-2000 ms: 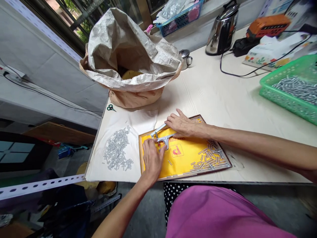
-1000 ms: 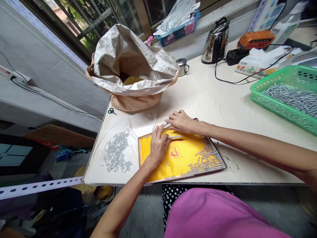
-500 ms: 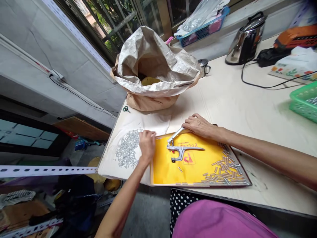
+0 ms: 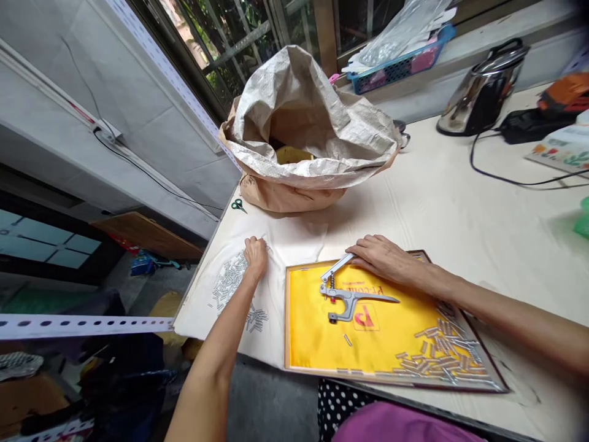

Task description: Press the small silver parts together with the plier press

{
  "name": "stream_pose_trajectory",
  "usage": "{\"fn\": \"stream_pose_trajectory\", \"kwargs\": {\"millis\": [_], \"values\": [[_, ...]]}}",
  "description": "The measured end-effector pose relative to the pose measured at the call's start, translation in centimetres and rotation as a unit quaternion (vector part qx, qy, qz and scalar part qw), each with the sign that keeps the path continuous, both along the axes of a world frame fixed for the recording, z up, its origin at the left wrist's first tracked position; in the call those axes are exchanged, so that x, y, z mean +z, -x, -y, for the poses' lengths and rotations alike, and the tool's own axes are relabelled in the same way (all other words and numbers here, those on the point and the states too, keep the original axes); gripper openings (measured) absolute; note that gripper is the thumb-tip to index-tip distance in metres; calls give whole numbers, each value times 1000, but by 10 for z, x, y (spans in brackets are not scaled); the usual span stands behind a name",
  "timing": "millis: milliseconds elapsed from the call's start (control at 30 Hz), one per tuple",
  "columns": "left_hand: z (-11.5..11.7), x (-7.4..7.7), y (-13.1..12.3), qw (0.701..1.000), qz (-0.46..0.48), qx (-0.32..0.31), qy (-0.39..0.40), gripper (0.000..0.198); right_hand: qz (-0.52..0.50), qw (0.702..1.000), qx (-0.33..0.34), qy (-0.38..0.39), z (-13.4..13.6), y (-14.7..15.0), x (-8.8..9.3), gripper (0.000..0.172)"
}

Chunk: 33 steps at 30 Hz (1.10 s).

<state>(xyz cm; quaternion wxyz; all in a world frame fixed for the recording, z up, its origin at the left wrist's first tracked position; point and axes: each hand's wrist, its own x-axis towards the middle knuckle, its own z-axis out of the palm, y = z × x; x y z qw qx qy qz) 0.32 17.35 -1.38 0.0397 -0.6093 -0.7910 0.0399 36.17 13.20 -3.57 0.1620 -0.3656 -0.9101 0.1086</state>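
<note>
My left hand (image 4: 256,253) reaches out to the left, its fingers curled down into a pile of small metal tubes (image 4: 229,283) lying on a white cloth (image 4: 294,236). What the fingers hold is hidden. My right hand (image 4: 383,258) lies flat at the top edge of a yellow-lined wooden tray (image 4: 313,344), its fingertips on the upper handle of a silver hand press tool (image 4: 346,297) that rests on the tray. More metal tubes (image 4: 437,353) are heaped in the tray's right corner.
A large crumpled sack (image 4: 313,123) stands behind the cloth, with small green scissors (image 4: 238,205) to its left. A steel kettle (image 4: 483,92), a black cable (image 4: 515,179) and a blue basket (image 4: 400,58) are at the back right. The table's edge drops off at the left.
My left hand left the tool and moved left onto the tubes on the cloth. The tool now lies uncovered on the tray, and my right hand stays at its upper handle.
</note>
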Motion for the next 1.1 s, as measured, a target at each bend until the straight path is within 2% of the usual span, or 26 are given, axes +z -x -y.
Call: {"fn": "stream_pose_trajectory", "kwargs": {"millis": [167,300,400,467,500,600,700,733,800,900,967,1033,1100], "values": [[-11,2,9,999,26,13,19,30,0,1000,-5,-16,1,1,-6,29],[-17,8,13,998,50,6,28,22,8,992,-56,-109,12,4,2,34],[-6,20,2,993,104,-15,-45,22,7,988,-71,-137,32,2,14,32],[16,29,-18,971,212,-33,-109,20,5,994,-58,-96,46,-2,17,31],[31,32,-31,951,286,-35,-116,19,3,996,-49,-69,52,-4,17,33],[85,35,-75,874,481,-42,-53,22,-1,999,-34,-12,64,-7,10,38],[132,23,-108,830,557,-27,3,20,5,1000,-17,0,68,-5,2,37],[142,18,-113,830,558,-26,8,18,8,1000,-10,-1,69,-4,0,36],[155,6,-117,849,527,-44,6,13,13,1000,-3,-9,71,0,-5,31],[162,-4,-112,893,431,-129,-14,9,9,1000,-13,-23,76,6,-13,25],[164,-6,-108,907,380,-178,-23,12,9,999,-19,-26,79,8,-16,24],[164,-6,-106,910,376,-175,-22,13,19,999,-21,-30,80,9,-15,24],[163,-3,-107,894,434,-109,-1,11,37,999,-13,-37,80,9,-12,23]]}}
